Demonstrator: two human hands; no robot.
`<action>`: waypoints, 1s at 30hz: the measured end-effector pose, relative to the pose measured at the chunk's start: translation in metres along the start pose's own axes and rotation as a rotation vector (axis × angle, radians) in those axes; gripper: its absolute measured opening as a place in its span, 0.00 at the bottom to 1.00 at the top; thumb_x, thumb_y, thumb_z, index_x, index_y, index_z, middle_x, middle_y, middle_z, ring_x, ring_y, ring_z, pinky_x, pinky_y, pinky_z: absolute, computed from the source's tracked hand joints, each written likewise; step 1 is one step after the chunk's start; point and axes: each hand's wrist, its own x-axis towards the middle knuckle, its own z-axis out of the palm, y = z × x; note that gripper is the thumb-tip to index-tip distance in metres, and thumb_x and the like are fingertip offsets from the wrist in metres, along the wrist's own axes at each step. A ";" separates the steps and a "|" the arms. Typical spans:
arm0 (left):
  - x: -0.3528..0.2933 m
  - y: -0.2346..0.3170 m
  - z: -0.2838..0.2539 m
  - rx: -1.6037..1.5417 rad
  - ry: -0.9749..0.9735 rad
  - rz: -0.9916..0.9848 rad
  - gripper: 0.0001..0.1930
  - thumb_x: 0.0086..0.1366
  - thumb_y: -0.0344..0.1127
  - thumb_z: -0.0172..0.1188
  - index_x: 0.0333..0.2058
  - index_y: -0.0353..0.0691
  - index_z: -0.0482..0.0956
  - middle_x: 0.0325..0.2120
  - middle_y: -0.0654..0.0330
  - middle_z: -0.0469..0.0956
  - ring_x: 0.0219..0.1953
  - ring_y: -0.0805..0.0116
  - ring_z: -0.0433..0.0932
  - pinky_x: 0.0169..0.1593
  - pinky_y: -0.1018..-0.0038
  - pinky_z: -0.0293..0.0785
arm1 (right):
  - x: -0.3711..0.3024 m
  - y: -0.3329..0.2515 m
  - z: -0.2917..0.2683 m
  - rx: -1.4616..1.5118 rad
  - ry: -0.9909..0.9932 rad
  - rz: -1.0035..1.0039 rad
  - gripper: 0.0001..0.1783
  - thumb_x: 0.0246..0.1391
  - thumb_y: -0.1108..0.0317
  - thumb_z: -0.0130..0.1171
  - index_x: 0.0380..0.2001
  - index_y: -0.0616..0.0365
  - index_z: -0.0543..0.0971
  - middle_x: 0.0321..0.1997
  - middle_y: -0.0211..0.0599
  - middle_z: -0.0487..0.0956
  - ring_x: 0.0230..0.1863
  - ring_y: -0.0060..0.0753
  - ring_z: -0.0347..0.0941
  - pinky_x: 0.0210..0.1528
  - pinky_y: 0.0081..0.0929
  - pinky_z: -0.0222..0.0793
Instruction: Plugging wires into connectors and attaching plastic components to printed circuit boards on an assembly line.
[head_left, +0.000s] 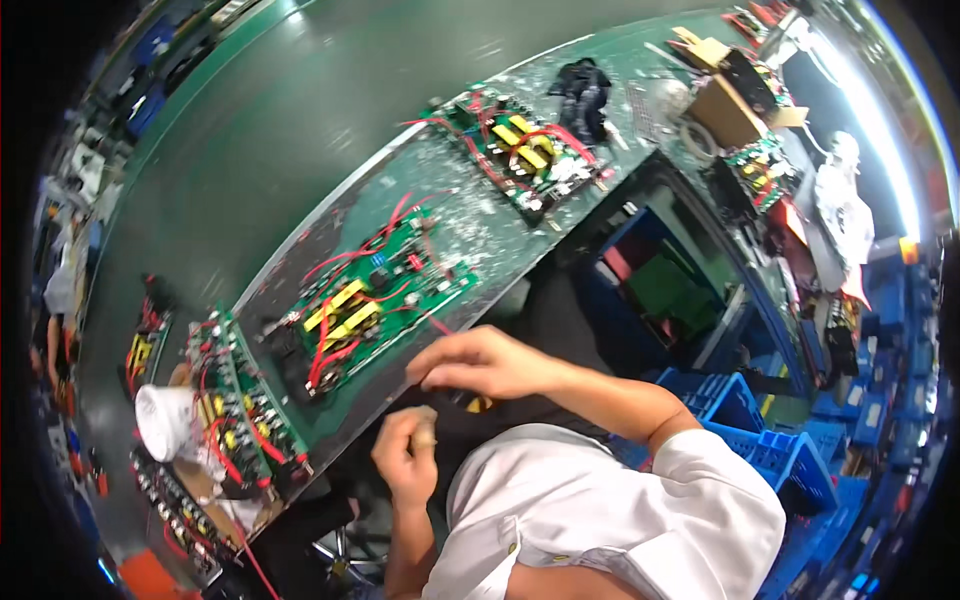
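My left hand (404,450) is closed just off the near edge of the bench, with a small greyish thing at its fingertips too unclear to name. To its upper right my right hand (485,362) has its fingers bent together, pointing left; what they hold, if anything, is hidden. Both hands are over my dark lap. Beyond them on the bench lies a green circuit board (385,285) with yellow transformers, red wires and a black part at its left end. A red wire end shows just above my right hand.
Farther right lies a second wired board (520,150) beside a black crumpled bag (582,95). Several boards (235,400) and a white tub (165,422) crowd the left. A dark-framed blue bin (665,270) and blue crates (760,440) stand right of my arm. A cardboard box (725,112) sits far right.
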 end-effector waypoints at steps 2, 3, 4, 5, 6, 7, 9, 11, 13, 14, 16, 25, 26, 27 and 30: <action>-0.009 -0.017 0.029 -0.007 -0.202 -0.286 0.10 0.63 0.25 0.60 0.44 0.33 0.80 0.39 0.52 0.80 0.37 0.62 0.80 0.42 0.73 0.75 | -0.016 -0.026 -0.046 -0.148 0.116 -0.062 0.15 0.65 0.67 0.57 0.50 0.65 0.80 0.45 0.37 0.83 0.46 0.24 0.78 0.52 0.26 0.74; -0.025 -0.046 0.037 0.036 -0.311 -0.316 0.13 0.63 0.27 0.62 0.47 0.35 0.79 0.41 0.50 0.80 0.40 0.56 0.80 0.44 0.69 0.76 | -0.022 -0.043 -0.067 -0.250 0.229 -0.056 0.14 0.65 0.67 0.58 0.49 0.64 0.80 0.44 0.36 0.84 0.45 0.24 0.79 0.51 0.25 0.74; -0.042 -0.068 0.044 0.183 -0.388 -0.347 0.15 0.63 0.30 0.63 0.49 0.36 0.78 0.43 0.50 0.79 0.43 0.52 0.79 0.47 0.66 0.75 | -0.027 -0.053 -0.090 -0.231 0.331 -0.073 0.14 0.64 0.66 0.58 0.48 0.64 0.81 0.43 0.35 0.84 0.44 0.24 0.79 0.50 0.25 0.74; -0.060 -0.087 0.048 0.336 -0.459 -0.383 0.18 0.63 0.32 0.64 0.51 0.37 0.77 0.45 0.49 0.78 0.46 0.48 0.78 0.50 0.62 0.74 | -0.028 -0.071 -0.110 -0.401 0.466 -0.078 0.14 0.63 0.66 0.59 0.46 0.63 0.82 0.41 0.35 0.84 0.44 0.24 0.78 0.49 0.25 0.74; -0.081 -0.105 0.052 0.470 -0.522 -0.435 0.20 0.62 0.36 0.64 0.53 0.41 0.77 0.48 0.52 0.77 0.51 0.46 0.74 0.55 0.57 0.70 | -0.027 -0.088 -0.134 -0.742 0.555 -0.077 0.12 0.62 0.69 0.58 0.44 0.66 0.82 0.41 0.37 0.84 0.43 0.25 0.78 0.48 0.25 0.73; -0.082 -0.102 0.056 0.471 -0.517 -0.447 0.20 0.62 0.36 0.64 0.53 0.41 0.77 0.48 0.52 0.77 0.51 0.46 0.74 0.55 0.57 0.70 | -0.030 -0.091 -0.162 -0.735 0.695 -0.144 0.13 0.63 0.68 0.58 0.45 0.65 0.82 0.40 0.36 0.84 0.43 0.24 0.78 0.47 0.24 0.72; -0.082 -0.094 0.068 0.555 -0.452 -0.537 0.19 0.63 0.41 0.63 0.52 0.45 0.77 0.50 0.55 0.75 0.54 0.50 0.72 0.56 0.51 0.67 | -0.034 -0.095 -0.249 -0.999 0.967 -0.219 0.15 0.63 0.66 0.59 0.47 0.64 0.81 0.41 0.36 0.85 0.42 0.27 0.79 0.46 0.26 0.73; -0.087 -0.100 0.073 0.574 -0.412 -0.546 0.19 0.63 0.41 0.63 0.52 0.45 0.78 0.50 0.57 0.75 0.54 0.52 0.71 0.56 0.50 0.68 | -0.038 -0.102 -0.326 -1.392 1.150 0.038 0.22 0.61 0.54 0.60 0.48 0.62 0.81 0.43 0.50 0.84 0.44 0.44 0.82 0.48 0.35 0.74; -0.083 -0.100 0.077 0.493 -0.341 -0.528 0.18 0.63 0.41 0.63 0.51 0.44 0.78 0.50 0.56 0.75 0.54 0.51 0.72 0.57 0.51 0.67 | -0.056 -0.092 -0.392 -1.598 1.135 0.164 0.29 0.56 0.47 0.63 0.48 0.63 0.81 0.46 0.58 0.81 0.51 0.59 0.77 0.53 0.46 0.71; -0.092 -0.106 0.076 0.466 -0.282 -0.494 0.18 0.63 0.40 0.62 0.50 0.42 0.78 0.50 0.55 0.75 0.53 0.50 0.72 0.57 0.53 0.67 | -0.051 -0.087 -0.394 -1.590 1.110 0.177 0.28 0.56 0.49 0.63 0.47 0.64 0.81 0.47 0.58 0.81 0.52 0.59 0.76 0.54 0.46 0.70; -0.100 -0.109 0.076 0.464 -0.258 -0.459 0.17 0.63 0.40 0.62 0.49 0.40 0.78 0.49 0.54 0.76 0.52 0.50 0.73 0.57 0.54 0.67 | -0.048 -0.082 -0.391 -1.583 1.108 0.138 0.26 0.56 0.52 0.63 0.47 0.64 0.81 0.48 0.59 0.80 0.53 0.59 0.75 0.55 0.46 0.70; -0.074 -0.121 0.094 0.296 -0.428 -0.250 0.13 0.64 0.31 0.60 0.46 0.34 0.79 0.46 0.49 0.78 0.48 0.47 0.75 0.53 0.59 0.71 | -0.037 -0.027 -0.303 -1.400 1.160 -0.061 0.20 0.54 0.64 0.64 0.48 0.63 0.79 0.50 0.55 0.77 0.54 0.57 0.73 0.57 0.42 0.69; -0.067 -0.119 0.097 0.289 -0.472 -0.222 0.13 0.64 0.31 0.60 0.46 0.34 0.79 0.46 0.49 0.78 0.48 0.47 0.75 0.53 0.59 0.71 | -0.042 -0.035 -0.284 -1.355 1.100 0.022 0.21 0.55 0.63 0.64 0.49 0.64 0.78 0.50 0.55 0.77 0.54 0.56 0.73 0.57 0.42 0.69; -0.058 -0.118 0.105 0.231 -0.506 -0.178 0.13 0.63 0.30 0.61 0.46 0.34 0.79 0.46 0.49 0.77 0.49 0.47 0.75 0.53 0.59 0.72 | -0.055 -0.048 -0.282 -1.323 0.960 0.114 0.22 0.56 0.62 0.64 0.51 0.64 0.78 0.50 0.54 0.78 0.54 0.55 0.74 0.56 0.43 0.70; -0.033 -0.111 0.128 0.139 -0.624 -0.058 0.15 0.61 0.27 0.62 0.47 0.32 0.78 0.46 0.48 0.77 0.48 0.46 0.76 0.52 0.60 0.73 | -0.096 -0.105 -0.285 -1.427 0.541 0.308 0.23 0.55 0.60 0.62 0.52 0.59 0.77 0.47 0.53 0.81 0.52 0.56 0.76 0.55 0.45 0.71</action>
